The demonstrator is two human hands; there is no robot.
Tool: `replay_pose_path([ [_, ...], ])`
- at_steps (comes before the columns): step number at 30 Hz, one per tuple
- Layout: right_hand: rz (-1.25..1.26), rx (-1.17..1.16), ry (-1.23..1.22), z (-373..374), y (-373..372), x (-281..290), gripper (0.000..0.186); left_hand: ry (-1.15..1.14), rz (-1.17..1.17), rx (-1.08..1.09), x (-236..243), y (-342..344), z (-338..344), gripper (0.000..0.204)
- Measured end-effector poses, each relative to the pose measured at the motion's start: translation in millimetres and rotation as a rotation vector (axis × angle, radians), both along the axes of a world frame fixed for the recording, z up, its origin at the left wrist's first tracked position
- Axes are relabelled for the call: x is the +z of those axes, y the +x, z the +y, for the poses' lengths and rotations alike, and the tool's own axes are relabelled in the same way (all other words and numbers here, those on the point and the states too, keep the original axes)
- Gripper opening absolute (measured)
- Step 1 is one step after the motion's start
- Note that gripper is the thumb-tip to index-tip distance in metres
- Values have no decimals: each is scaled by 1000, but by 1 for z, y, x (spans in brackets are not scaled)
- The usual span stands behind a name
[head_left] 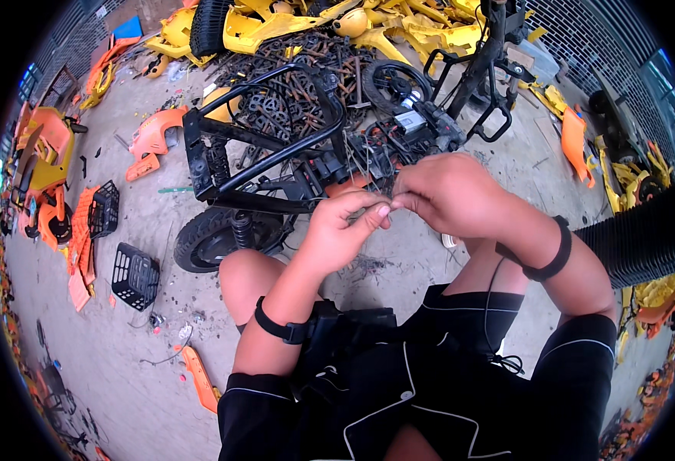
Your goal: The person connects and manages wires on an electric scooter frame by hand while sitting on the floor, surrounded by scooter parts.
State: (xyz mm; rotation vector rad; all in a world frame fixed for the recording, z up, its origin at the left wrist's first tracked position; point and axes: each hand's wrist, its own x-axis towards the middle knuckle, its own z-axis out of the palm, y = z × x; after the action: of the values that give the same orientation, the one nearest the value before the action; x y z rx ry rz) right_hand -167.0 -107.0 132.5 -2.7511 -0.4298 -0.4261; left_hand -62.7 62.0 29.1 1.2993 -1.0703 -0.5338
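My left hand and my right hand meet in front of me, just over the near side of a stripped black scooter frame. Thumb and fingers of both are pinched together on a thin dark wire, mostly hidden by the fingertips. More loose wires stick up right behind it, among black electrical parts. A silver box sits in that cluster. The scooter's thick-treaded wheel is at the left, and another wheel lies farther back, by the upright steering column.
Behind the frame lies a heap of rusty metal parts, backed by yellow plastic panels. Left on the concrete floor are a black basket and orange panels. A black ribbed hose runs at the right.
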Motion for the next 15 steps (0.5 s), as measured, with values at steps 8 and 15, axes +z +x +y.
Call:
replay_pose_path([
  [8,1009,-480,1496,-17,-14,-26,22,-127,-978,448,11,-6,6,18],
  [15,72,-505,631,-21,-39,-8,34,-54,-685,364,1,5,20,8],
])
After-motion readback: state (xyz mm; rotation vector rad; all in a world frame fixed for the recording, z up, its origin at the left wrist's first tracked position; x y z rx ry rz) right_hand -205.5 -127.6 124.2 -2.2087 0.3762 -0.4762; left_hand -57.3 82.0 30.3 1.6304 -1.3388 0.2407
